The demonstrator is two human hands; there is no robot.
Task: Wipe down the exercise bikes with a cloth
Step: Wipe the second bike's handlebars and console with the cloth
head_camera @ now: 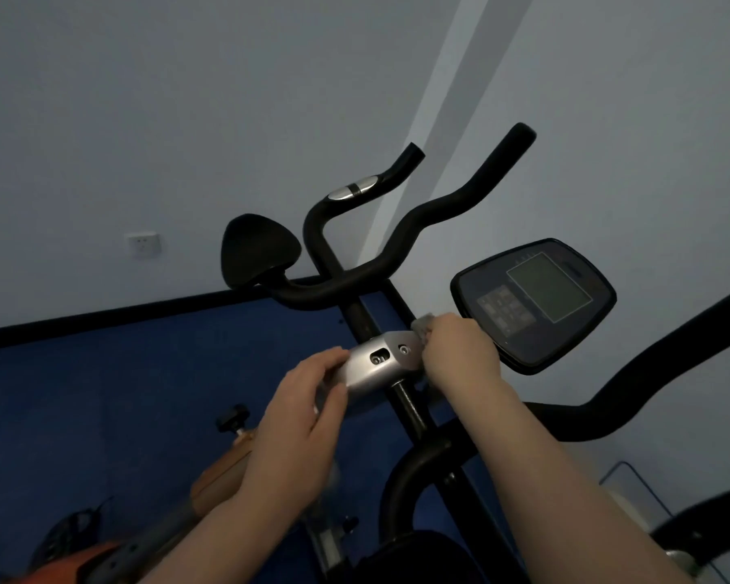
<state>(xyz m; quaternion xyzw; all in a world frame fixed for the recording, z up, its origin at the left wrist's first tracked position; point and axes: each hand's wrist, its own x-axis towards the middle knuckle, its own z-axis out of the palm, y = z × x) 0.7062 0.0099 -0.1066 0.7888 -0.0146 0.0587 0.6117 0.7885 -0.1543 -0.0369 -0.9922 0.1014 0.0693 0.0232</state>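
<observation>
A black exercise bike fills the middle of the view, with curved handlebars (401, 242) and a silver clamp housing (380, 362) on its black post. My left hand (304, 410) grips the left end of that silver housing. My right hand (460, 351) is shut on a pale grey cloth (423, 328), pressing it against the housing's right end. Only a small bunch of the cloth shows above the fingers. The bike's dark console with a grey screen (536, 301) sits just right of my right hand.
A black saddle (258, 248) stands behind the handlebars. Another black handlebar (658, 373) curves in from the right. An orange-framed bike (211, 486) lies low on the left over blue floor (102, 394). A wall socket (144, 244) sits on the pale wall.
</observation>
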